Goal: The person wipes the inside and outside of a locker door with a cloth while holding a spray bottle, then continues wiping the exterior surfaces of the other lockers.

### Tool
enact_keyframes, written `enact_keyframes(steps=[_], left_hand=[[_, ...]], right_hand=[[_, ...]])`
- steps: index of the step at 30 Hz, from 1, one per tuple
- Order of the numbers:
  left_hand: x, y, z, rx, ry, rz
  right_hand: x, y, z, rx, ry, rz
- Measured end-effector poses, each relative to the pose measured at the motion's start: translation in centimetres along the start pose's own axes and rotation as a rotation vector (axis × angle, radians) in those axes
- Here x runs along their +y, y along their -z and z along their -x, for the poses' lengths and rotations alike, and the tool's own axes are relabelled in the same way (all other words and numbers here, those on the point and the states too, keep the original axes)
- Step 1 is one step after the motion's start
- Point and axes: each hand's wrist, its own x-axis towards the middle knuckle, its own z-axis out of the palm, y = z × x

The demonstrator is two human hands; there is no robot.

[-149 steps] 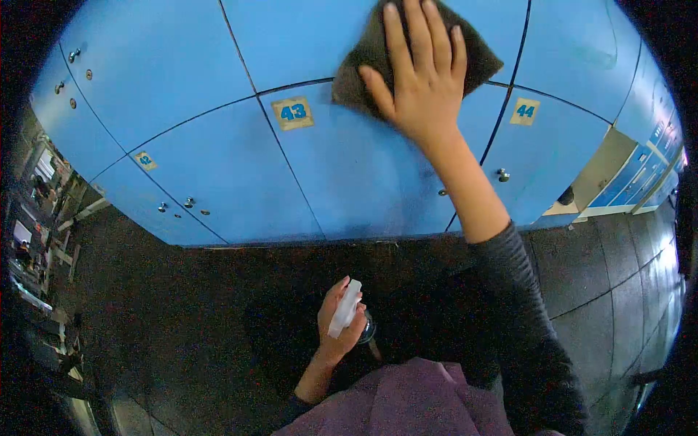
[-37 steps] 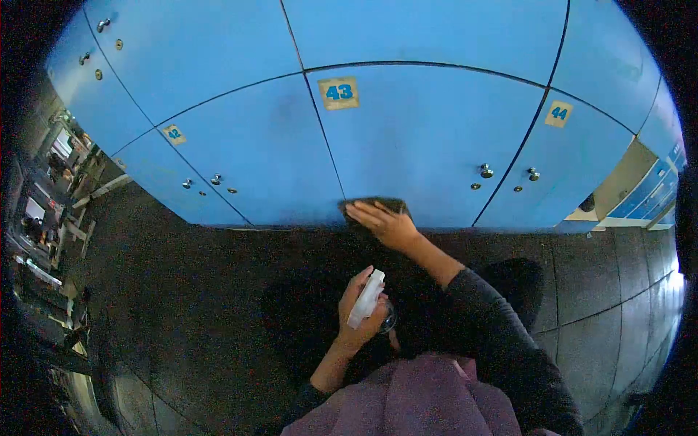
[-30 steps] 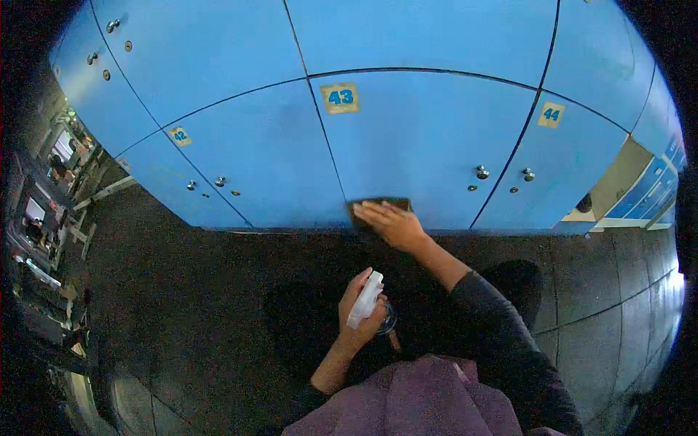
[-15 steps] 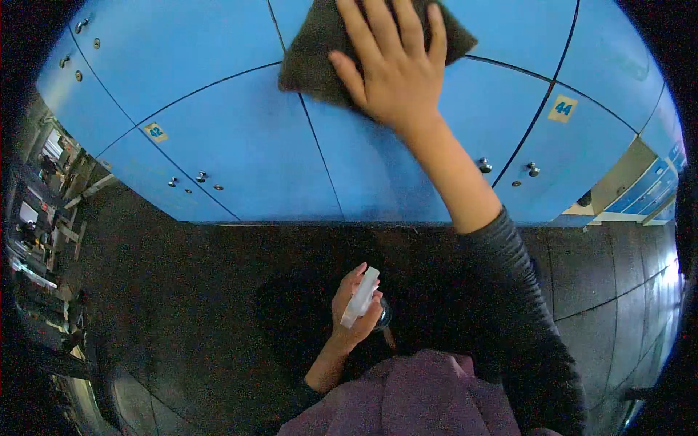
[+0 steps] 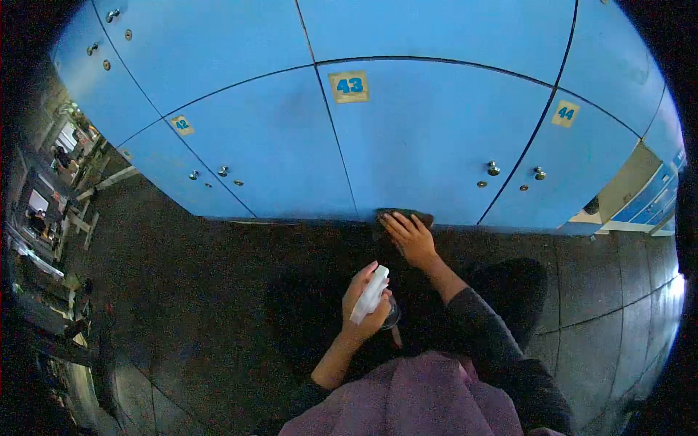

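Note:
My left hand [image 5: 366, 327] is closed around a spray bottle [image 5: 371, 293] with a white trigger head, low in front of my body. Part of its clear, dark-looking body shows beside my fingers. My right hand [image 5: 413, 240] rests on a dark grey-brown cloth [image 5: 427, 217], pressing it against the bottom edge of the blue locker door [image 5: 429, 145] numbered 43. The fingers lie over the cloth, which is mostly hidden beneath them. A faint darker streak runs down the door above.
Blue doors numbered 42 [image 5: 276, 138] and 44 [image 5: 574, 160] flank this one, with small metal knobs [image 5: 493, 168] and locks standing out. Dark floor [image 5: 182, 291] lies below. Benches [image 5: 91, 218] stand far left; more blue cabinets [image 5: 647, 196] are at the right.
My right hand has moved the cloth down from the upper door to its bottom edge, uncovering the 43 label. My left hand still holds the spray bottle in nearly the same place.

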Motion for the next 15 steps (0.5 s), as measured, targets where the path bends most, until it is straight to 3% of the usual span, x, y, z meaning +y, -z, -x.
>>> enact_keyframes(steps=[3, 5, 10, 12, 15], left_hand=[[0.0, 0.0, 0.2, -0.003, 0.012, -0.015], [-0.5, -0.2, 0.0, -0.004, 0.014, -0.032], [1.3, -0.2, -0.6, -0.033, -0.077, -0.202], [-0.2, 0.0, -0.2, -0.022, 0.010, -0.072], [-0.5, 0.0, -0.3, -0.021, 0.033, 0.003]], right_hand=[[0.9, 0.7, -1.5, 0.026, -0.030, -0.146], [2.6, 4.8, -5.2, 0.091, -0.114, -0.139], [9.8, 17.7, -15.5, 0.657, -0.363, -0.220], [12.4, 21.3, -18.5, 0.882, -0.487, -0.128], [13.7, 25.4, -19.9, 0.785, -0.564, -0.177]])
